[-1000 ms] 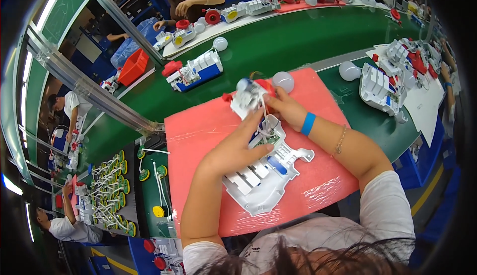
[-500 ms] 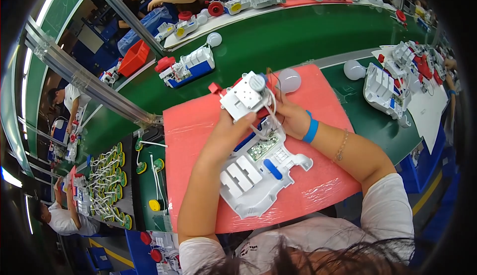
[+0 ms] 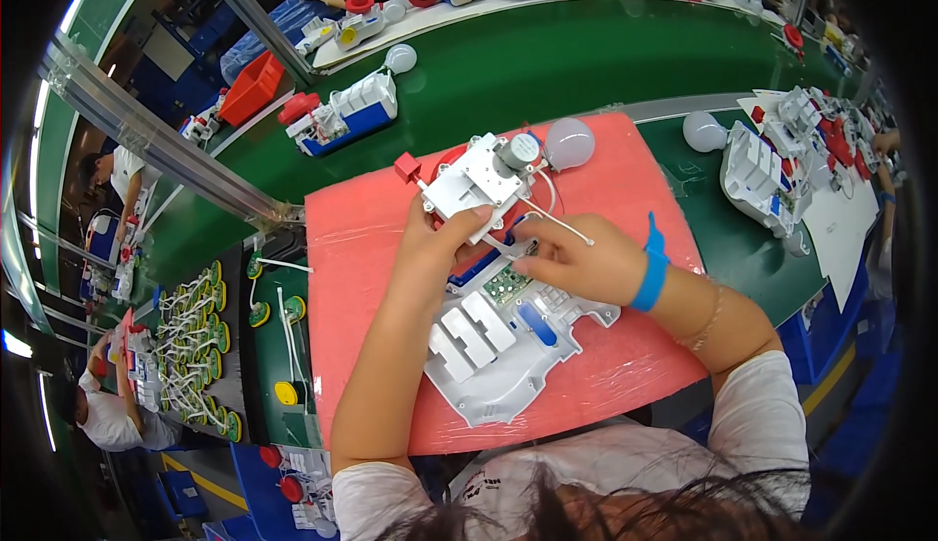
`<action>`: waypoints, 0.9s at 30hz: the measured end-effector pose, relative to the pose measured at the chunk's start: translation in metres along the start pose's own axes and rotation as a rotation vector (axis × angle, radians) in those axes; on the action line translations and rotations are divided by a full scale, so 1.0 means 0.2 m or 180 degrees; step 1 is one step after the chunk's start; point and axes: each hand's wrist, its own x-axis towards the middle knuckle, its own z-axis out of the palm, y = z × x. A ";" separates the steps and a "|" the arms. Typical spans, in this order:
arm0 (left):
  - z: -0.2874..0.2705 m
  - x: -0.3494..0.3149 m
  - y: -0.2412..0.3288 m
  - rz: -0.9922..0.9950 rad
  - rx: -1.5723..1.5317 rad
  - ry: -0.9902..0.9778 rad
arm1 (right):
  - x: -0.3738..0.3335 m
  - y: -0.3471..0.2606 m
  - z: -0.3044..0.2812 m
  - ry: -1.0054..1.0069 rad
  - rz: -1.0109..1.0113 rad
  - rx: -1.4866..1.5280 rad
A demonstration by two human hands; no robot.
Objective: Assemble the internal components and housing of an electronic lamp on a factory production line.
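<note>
My left hand (image 3: 437, 238) grips a white plastic gearbox unit (image 3: 474, 184) with a round silver motor on top and a red piece on its left. Below it, on a pink foam mat (image 3: 362, 228), lies an opened white toy housing half (image 3: 489, 385) with a blue insert and a green circuit board (image 3: 505, 285). My right hand (image 3: 586, 258) is over the board, fingers curled together beside white wires; what they pinch is hidden. A loose white cable (image 3: 567, 225) with a small plug crosses above that hand. Behind the unit sits a frosted white bulb (image 3: 570, 143).
On the green conveyor at the left is another blue-and-white assembly (image 3: 347, 116). A similar housing (image 3: 757, 174) stands at right, beside piled parts. Rows of green-and-yellow wired pieces (image 3: 200, 346) lie at left, near a metal post (image 3: 166, 130). Other people work nearby.
My right hand has moved from the gearbox unit's side down to the circuit board. The left hand still holds the unit. A white cable now extends to the right.
</note>
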 end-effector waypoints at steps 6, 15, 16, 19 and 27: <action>0.06 -0.03 0.02 0.0101 0.0319 0.0133 | 0.02 0.15 0.05 0.0593 -0.0834 -0.0338; 0.07 -0.05 0.00 0.0640 0.0929 -0.0036 | 0.04 0.13 0.02 -0.0364 -0.0249 0.0060; 0.07 -0.05 0.01 0.0588 0.0981 -0.0089 | 0.04 0.14 0.02 -0.0274 -0.0514 -0.0247; 0.06 -0.04 0.00 0.0577 0.1016 -0.0185 | 0.04 0.15 0.01 -0.0458 -0.0302 -0.0277; 0.08 -0.03 -0.03 0.0909 0.0883 -0.0409 | 0.02 0.18 0.03 -0.0278 -0.0494 -0.0296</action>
